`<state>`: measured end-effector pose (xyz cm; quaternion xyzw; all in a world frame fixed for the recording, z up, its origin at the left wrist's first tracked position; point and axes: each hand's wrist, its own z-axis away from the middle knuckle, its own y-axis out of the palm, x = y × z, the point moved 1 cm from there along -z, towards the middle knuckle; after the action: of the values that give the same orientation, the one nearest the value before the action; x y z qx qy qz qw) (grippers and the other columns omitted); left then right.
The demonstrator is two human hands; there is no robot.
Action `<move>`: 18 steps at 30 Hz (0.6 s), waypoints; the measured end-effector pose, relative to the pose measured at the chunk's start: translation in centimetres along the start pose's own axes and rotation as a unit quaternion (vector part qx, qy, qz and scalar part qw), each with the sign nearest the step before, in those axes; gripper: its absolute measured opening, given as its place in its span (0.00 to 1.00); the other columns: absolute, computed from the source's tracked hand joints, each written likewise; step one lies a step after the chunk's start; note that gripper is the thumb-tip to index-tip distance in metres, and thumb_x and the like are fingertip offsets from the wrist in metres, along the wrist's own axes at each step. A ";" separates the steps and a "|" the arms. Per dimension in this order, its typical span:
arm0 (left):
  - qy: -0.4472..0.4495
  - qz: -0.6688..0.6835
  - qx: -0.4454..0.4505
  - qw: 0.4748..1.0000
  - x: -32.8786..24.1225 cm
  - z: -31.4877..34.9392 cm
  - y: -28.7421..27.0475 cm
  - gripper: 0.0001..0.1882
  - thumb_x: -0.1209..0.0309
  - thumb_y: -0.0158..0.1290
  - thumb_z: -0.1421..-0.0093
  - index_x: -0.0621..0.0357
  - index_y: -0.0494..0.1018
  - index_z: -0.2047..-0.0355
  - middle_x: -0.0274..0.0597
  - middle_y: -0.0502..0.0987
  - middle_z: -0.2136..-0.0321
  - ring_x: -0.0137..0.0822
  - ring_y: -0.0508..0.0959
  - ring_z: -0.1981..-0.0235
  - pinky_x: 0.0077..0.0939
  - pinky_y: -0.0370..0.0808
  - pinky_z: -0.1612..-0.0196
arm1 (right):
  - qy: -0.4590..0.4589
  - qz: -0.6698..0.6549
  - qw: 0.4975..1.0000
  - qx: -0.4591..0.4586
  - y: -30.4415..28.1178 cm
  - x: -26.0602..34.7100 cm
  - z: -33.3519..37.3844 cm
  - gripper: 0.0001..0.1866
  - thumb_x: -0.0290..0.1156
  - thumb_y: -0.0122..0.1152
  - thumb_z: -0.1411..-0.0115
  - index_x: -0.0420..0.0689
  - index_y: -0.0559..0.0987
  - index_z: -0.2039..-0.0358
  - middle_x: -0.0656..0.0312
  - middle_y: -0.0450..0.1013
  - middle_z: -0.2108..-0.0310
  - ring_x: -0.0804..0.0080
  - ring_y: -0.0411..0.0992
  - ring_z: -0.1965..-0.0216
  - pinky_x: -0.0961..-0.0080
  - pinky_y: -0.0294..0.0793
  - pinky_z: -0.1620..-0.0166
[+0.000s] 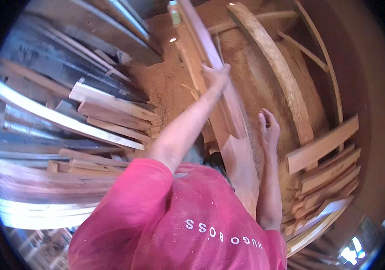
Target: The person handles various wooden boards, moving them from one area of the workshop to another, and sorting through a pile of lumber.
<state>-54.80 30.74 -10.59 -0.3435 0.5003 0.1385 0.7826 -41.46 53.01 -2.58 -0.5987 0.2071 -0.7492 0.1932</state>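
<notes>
A long, reddish-brown wooden plank point(233, 110) runs from the far top of the view down toward my body. My left hand point(216, 75) reaches across it, gripping it by its edges about midway along. A paler stretch of wood point(242, 166) lies nearer to me, in line with the plank. My right hand point(270, 128) hangs just right of the plank, apart from it, with its fingers loosely bent and spread and nothing between them. Along the plank's left side lies a narrower, orange-brown wooden piece point(190, 60).
A rough-edged timber point(275, 60) stretches along the right over a sawdust-covered floor point(161, 83). Several boards point(330, 168) are stacked at the right. Planks of various lengths point(111, 105) crowd the left, and a long pale strip point(61, 114) crosses among them.
</notes>
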 end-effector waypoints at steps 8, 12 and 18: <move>-0.083 0.205 0.113 0.969 5.5 -8.7 -7.9 0.49 0.39 0.48 0.37 0.68 0.50 0.32 0.65 0.59 0.35 0.55 0.63 0.34 0.42 0.59 0.32 | -0.122 0.017 0.992 0.036 9.6 12.6 -11.3 0.19 0.39 0.55 0.30 0.38 0.77 0.46 0.56 0.77 0.56 0.72 0.74 0.54 0.75 0.74 0.52; -0.065 0.180 0.102 0.976 8.9 -21.6 -11.5 0.37 0.43 0.37 0.30 0.67 0.68 0.41 0.54 0.71 0.41 0.45 0.69 0.39 0.38 0.63 0.36 | -0.178 0.094 0.979 0.037 16.0 18.0 -16.4 0.21 0.40 0.55 0.30 0.38 0.74 0.43 0.53 0.75 0.52 0.68 0.75 0.52 0.72 0.75 0.51; 0.147 0.215 -0.011 0.965 5.5 -40.7 -9.4 0.30 0.50 0.36 0.27 0.66 0.78 0.54 0.50 0.82 0.58 0.43 0.79 0.54 0.37 0.72 0.46 | -0.148 0.291 0.944 0.046 23.3 20.0 -24.0 0.32 0.47 0.52 0.30 0.36 0.63 0.35 0.38 0.68 0.42 0.46 0.68 0.41 0.57 0.67 0.40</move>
<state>-75.00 -4.35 -22.39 -0.2533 0.6706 0.2567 0.6482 -68.08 24.59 -3.62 -0.6068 0.3071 -0.5721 0.4584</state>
